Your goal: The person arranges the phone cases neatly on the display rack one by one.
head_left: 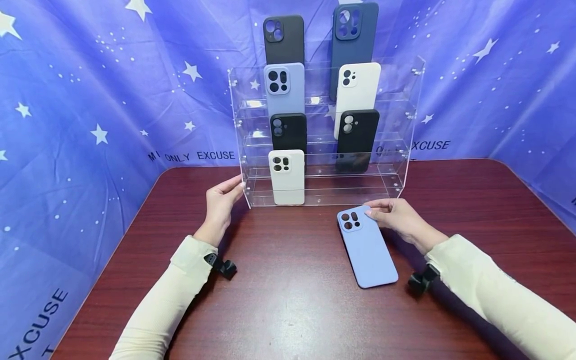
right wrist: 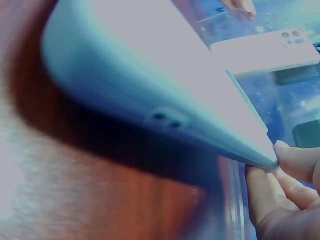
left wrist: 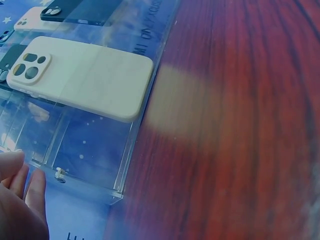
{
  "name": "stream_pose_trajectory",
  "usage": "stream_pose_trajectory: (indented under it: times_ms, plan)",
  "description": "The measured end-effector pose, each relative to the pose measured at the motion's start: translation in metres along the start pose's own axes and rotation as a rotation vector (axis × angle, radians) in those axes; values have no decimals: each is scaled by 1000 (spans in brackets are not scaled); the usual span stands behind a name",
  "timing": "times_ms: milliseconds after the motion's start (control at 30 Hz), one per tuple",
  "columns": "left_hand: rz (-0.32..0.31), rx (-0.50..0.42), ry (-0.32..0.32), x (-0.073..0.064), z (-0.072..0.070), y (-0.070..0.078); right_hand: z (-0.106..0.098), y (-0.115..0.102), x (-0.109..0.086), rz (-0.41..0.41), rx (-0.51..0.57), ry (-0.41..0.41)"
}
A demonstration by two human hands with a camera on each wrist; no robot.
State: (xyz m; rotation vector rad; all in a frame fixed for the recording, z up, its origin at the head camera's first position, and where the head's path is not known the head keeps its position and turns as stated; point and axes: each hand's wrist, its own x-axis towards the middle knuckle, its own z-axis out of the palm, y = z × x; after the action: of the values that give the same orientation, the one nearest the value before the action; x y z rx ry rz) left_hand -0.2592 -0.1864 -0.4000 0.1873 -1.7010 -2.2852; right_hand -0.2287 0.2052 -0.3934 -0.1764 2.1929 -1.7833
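In the head view, my right hand (head_left: pixel 398 217) pinches a light blue phone case (head_left: pixel 371 250) by its upper right corner, thumb on the back face and fingers behind. The case tilts, camera cutouts toward the stand. In the right wrist view the thumb and fingers (right wrist: pixel 287 160) meet at that corner, and the lower end looms close, above its shadow. A clear acrylic display stand (head_left: pixel 321 197) stands at the far side of the table. My left hand (head_left: pixel 220 202) holds the stand's left side edge between thumb and fingers, beside a cream phone case (left wrist: pixel 85 77) on the lowest tier.
Above the cream case, the left column carries black (head_left: pixel 289 132), light blue (head_left: pixel 292 92) and dark grey (head_left: pixel 285 45) cases. On the right are a black case (head_left: pixel 357 142), a white case (head_left: pixel 366 87) and a navy case (head_left: pixel 364 47). A starry blue curtain (head_left: pixel 189 40) surrounds the brown table (head_left: pixel 270 300).
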Motion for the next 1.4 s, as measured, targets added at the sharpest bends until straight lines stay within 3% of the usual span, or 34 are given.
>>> stream_pose_trajectory:
  times_ms: [133,267,467,900,1100,1400]
  plan:
    - [13,-2,-7,0,1,0,-6,-11,-2,-30,149,-21]
    - [20,15,-22,0,0,1,-11,-26,-4,-87,195,-10]
    - [22,20,-14,1,-1,-1,-17,-49,-4,-191,180,72]
    - [31,36,-17,1,-1,0,-17,-106,5,-453,471,296]
    - [38,55,-31,0,-1,0,-15,-118,18,-549,507,333]
    - [42,38,-34,1,-1,1,-16,-116,44,-605,542,350]
